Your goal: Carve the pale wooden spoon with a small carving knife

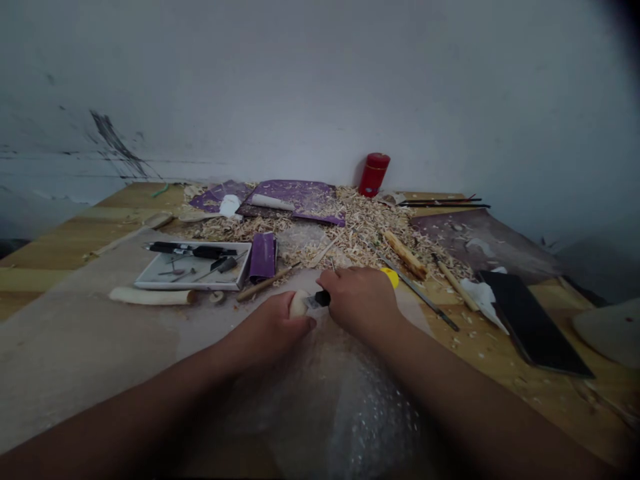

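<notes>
Right there at the near side of the pale wooden worktop (65,257), the left grip (265,327) was curled shut around a small, cream-coloured rounded piece (299,305), its material hard to tell from here. The right grip (360,300) was closed on a short black-handled knife (323,298), with the blade up against that piece, and both hands sat just above a crinkled sheet of clear bubble wrap (325,413). As for the work done, a deep drift of pale wood shavings (365,227) covered the far middle of the worktop, and the exposed end of the piece was smoothly rounded. What was left on it, you couldn't say, as the hands hid most of it. Near the left edge lay a long cream-coloured cylindrical billet (150,297), beside a shallow white tray (193,287) of small tools.
</notes>
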{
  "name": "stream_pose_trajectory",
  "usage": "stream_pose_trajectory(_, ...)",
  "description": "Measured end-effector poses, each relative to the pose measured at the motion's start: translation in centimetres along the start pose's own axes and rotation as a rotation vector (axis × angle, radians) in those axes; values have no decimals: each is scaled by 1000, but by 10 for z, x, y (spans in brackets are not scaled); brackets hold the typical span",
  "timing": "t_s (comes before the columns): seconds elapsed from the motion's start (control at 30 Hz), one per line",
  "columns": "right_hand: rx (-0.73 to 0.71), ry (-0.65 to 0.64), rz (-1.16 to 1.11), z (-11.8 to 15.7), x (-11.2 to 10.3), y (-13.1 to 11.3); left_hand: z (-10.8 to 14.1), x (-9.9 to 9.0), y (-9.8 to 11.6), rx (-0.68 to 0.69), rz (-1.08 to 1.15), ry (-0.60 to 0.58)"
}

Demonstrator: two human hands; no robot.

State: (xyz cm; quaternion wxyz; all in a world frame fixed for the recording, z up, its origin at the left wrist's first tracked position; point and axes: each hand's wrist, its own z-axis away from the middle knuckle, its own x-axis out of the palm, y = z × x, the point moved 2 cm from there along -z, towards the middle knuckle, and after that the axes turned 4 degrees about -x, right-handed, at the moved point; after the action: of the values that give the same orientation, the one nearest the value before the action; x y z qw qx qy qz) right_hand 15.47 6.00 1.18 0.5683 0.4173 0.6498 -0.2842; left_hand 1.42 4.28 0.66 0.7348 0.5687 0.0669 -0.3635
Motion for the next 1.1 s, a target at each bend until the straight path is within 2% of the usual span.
stream_pose_trajectory(0.13,10,-30,-10,-2,-1,-2,0,-1,3,-26,31,5)
stream_pose_trajectory(0.2,34,-36,-9,-4,-1,5,5,1,6,-42,60,5)
stream_pose_trajectory(0.33,318,-140,57,-8,0,43,19,9,10,-52,110,-105)
stream_pose_trajectory(0.4,393,-118,69,-8,-2,55,20,9,9,-66,141,-29)
stream_pose_trajectory(0.47,337,-49,7,-7,-6,51,17,7,6,-81,169,28)
stream_pose_trajectory(0.57,149,21,-113,-3,-11,26,10,5,2,-92,235,24)
stream_pose_trajectory(0.67,44,35,-195,2,-13,5,7,3,1,-118,273,24)
stream_pose_trajectory(0.77,-29,19,-252,5,-12,-4,9,1,4,-125,295,-16)
stream_pose_trajectory(0.9,-68,30,-253,6,-10,-7,10,0,7,-98,325,-72)
stream_pose_trajectory(1.1,-79,101,-216,8,-13,-10,13,4,6,-75,291,-12)
